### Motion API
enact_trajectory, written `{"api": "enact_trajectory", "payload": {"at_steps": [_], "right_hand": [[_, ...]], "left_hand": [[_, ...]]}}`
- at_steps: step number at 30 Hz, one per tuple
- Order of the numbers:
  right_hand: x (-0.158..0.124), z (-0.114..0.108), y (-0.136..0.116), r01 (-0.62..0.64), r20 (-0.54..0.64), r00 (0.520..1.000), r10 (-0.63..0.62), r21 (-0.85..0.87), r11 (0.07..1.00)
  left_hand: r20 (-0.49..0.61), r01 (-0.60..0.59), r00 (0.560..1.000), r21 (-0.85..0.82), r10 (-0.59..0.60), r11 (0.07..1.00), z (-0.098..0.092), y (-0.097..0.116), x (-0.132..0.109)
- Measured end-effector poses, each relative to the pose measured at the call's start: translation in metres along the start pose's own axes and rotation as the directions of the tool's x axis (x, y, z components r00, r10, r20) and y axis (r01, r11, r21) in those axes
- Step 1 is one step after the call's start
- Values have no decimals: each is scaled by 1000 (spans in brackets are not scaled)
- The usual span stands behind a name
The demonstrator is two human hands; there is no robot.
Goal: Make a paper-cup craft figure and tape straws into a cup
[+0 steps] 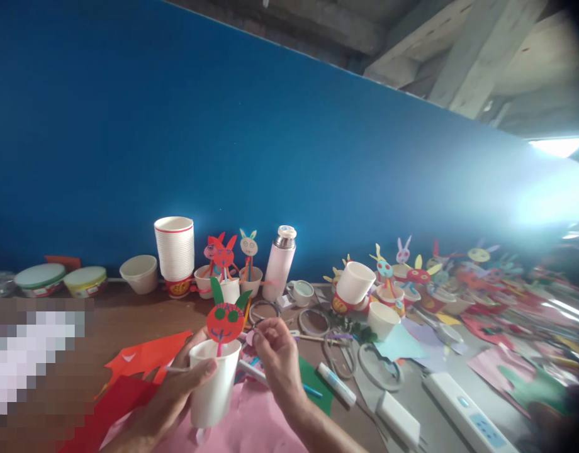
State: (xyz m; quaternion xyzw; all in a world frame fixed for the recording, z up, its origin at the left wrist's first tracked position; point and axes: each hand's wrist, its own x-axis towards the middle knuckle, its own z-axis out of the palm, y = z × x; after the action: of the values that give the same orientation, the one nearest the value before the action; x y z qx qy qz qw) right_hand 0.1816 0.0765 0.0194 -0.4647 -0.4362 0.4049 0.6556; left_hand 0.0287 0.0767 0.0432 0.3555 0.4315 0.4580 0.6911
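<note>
Detail work on a white cup seems in hand.
Smooth and tapered, it is held by the left hand over pink paper, a round red paper face rising from it; in the right hand, what looks like a pink scrap is pinched. Steady support seems needed next.

Glaring light at right, blue wall hazed (darker leftward), edge blurred

Left hand, seven o'clock: bare. Right hand, six o'clock: bare. Both forearms: bare, tapered toward the hands.
</note>
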Motion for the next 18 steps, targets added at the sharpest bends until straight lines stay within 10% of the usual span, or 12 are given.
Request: {"api": "enact_trajectory", "payload": {"at_steps": [18], "right_hand": [[-9, 0, -4, 14, 52, 999, -7, -127, 992]], "left_hand": [[77, -18, 997, -116, 27, 993, 10, 11, -5]]}}
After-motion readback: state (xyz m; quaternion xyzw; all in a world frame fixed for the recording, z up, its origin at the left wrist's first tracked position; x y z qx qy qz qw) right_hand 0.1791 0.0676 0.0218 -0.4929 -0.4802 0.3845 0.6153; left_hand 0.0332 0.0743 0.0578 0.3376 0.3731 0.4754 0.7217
